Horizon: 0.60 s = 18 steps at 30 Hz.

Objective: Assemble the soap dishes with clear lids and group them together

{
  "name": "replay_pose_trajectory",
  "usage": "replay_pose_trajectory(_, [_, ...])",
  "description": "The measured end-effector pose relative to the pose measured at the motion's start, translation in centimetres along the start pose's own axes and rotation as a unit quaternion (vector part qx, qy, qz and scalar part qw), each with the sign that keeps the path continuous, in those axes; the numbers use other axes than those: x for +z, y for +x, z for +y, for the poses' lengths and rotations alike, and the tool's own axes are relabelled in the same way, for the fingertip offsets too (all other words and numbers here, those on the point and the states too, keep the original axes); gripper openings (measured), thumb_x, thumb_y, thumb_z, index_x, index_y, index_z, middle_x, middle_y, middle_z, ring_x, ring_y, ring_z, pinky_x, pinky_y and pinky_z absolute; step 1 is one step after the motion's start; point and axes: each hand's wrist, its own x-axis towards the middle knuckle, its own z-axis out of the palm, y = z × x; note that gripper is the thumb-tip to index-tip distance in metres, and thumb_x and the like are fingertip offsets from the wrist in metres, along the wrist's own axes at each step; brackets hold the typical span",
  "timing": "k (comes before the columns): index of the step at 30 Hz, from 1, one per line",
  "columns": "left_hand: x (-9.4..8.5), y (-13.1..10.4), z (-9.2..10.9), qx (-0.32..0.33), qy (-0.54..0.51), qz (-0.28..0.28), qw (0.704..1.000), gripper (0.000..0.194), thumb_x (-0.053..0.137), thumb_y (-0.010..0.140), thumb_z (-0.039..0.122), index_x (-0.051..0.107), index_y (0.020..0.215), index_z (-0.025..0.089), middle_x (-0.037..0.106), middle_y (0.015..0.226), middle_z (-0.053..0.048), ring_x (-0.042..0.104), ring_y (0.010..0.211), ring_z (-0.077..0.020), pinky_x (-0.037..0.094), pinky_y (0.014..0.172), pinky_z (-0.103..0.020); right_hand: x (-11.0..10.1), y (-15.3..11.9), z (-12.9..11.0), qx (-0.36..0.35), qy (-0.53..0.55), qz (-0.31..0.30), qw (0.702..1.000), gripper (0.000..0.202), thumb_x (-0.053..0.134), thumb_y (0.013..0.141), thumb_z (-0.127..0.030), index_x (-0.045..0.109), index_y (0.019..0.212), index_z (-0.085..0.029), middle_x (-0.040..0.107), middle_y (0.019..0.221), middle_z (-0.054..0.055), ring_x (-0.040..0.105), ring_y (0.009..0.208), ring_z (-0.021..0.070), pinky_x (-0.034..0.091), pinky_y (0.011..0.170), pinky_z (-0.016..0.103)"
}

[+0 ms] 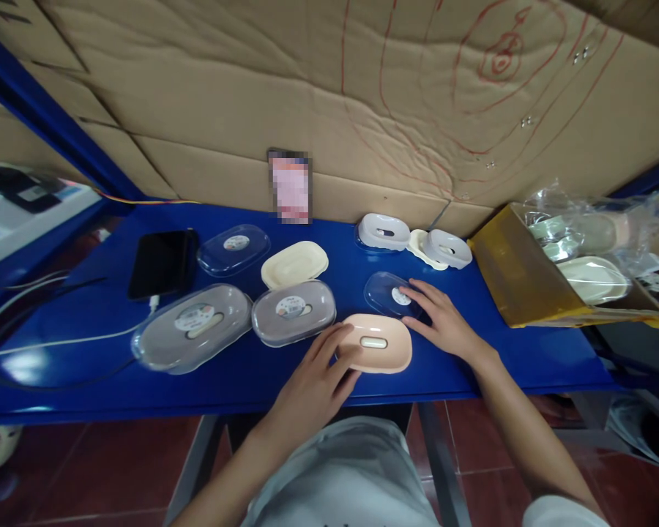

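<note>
My left hand (pixel 323 373) is closed around the left end of a peach soap dish (pixel 392 356) with a slot in its middle, near the table's front edge. Just behind the dish is a clear plastic lid (pixel 383 293) with a round white label. My right hand (pixel 444 322) has its fingers and thumb about the lid's right end. Left of the dish, a grey soap dish (pixel 269 322) sits under a clear labelled lid, and a larger covered grey dish (pixel 168 340) is beside it. Behind them lie a cream dish (pixel 296 265) and another clear lid (pixel 220 249).
At the back stand two pale grey dishes (pixel 383 233), one resting by a cream piece (pixel 429 252). An open cardboard box (pixel 497 271) with wrapped dishes is at right. A black phone (pixel 162 265) on a white cable (pixel 88 344) lies left. A blurred-out screen (pixel 291 187) leans on the cardboard wall.
</note>
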Motion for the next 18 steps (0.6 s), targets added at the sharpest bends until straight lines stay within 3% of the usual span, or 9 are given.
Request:
replay_pose_trajectory(4, [0.2,-0.1,0.0,-0.041,-0.008,0.035,0.999,0.026,0.064,0.105,0.016,0.061,0.129,0.024,0.042,0.164,-0.016,0.049,0.154,-0.0353,0.054,0.121,-0.058,0.1,0.2,2.4,0.064,-0.006,0.037,0.997,0.073,0.067,0.1,-0.066,0.049,0.16,-0.027,0.05,0.165,0.021,0.047,0.155,0.0432,0.043,0.122,0.069])
replay_pose_trajectory(7, [0.4,-0.2,0.0,-0.072,-0.017,0.043,0.996,0.034,0.066,0.104,0.018,0.058,0.136,0.026,0.037,0.17,-0.017,0.047,0.156,-0.0362,0.054,0.121,-0.057,-0.3,0.2,2.8,0.08,0.052,0.08,0.992,0.068,0.072,0.097,-0.064,0.055,0.152,-0.027,0.057,0.156,0.02,0.057,0.147,0.0404,0.047,0.121,0.067])
replay_pose_trajectory(10, [0.7,-0.4,-0.2,-0.1,-0.055,0.048,0.992,0.063,0.068,0.105,0.02,0.039,0.16,0.031,0.041,0.171,-0.016,0.045,0.159,-0.0334,0.051,0.124,-0.054,-1.3,-0.4,0.8,0.027,0.128,0.083,0.988,0.064,0.073,0.1,-0.052,0.051,0.157,-0.032,0.053,0.163,0.015,0.05,0.155,0.0357,0.044,0.127,0.062])
replay_pose_trajectory(13, [0.8,-0.5,-0.5,-0.114,-0.093,0.046,0.988,0.084,0.069,0.104,0.022,0.02,0.171,0.034,0.04,0.174,-0.015,0.042,0.161,-0.0323,0.048,0.127,-0.054,-2.0,-1.2,-2.5,-0.06,0.181,-0.002,0.982,0.065,0.07,0.104,-0.042,0.045,0.164,-0.036,0.042,0.174,0.011,0.041,0.162,0.0328,0.045,0.128,0.057])
replay_pose_trajectory(15, [0.8,-0.6,-0.6,-0.118,-0.108,0.042,0.986,0.088,0.071,0.104,0.023,0.017,0.172,0.035,0.041,0.174,-0.015,0.044,0.16,-0.0325,0.048,0.127,-0.054,-2.0,-1.6,-4.3,-0.108,0.183,-0.053,0.976,0.068,0.069,0.105,-0.037,0.043,0.167,-0.036,0.034,0.179,0.011,0.039,0.163,0.0327,0.046,0.127,0.056])
replay_pose_trajectory(18, [0.8,-0.6,-0.7,-0.122,-0.114,0.034,0.985,0.088,0.073,0.103,0.025,0.019,0.172,0.037,0.046,0.171,-0.014,0.049,0.158,-0.0324,0.049,0.126,-0.054,-1.4,-1.6,-5.7,-0.142,0.159,-0.062,0.975,0.07,0.069,0.104,-0.032,0.042,0.168,-0.036,0.029,0.181,0.01,0.035,0.165,0.034,0.044,0.129,0.058])
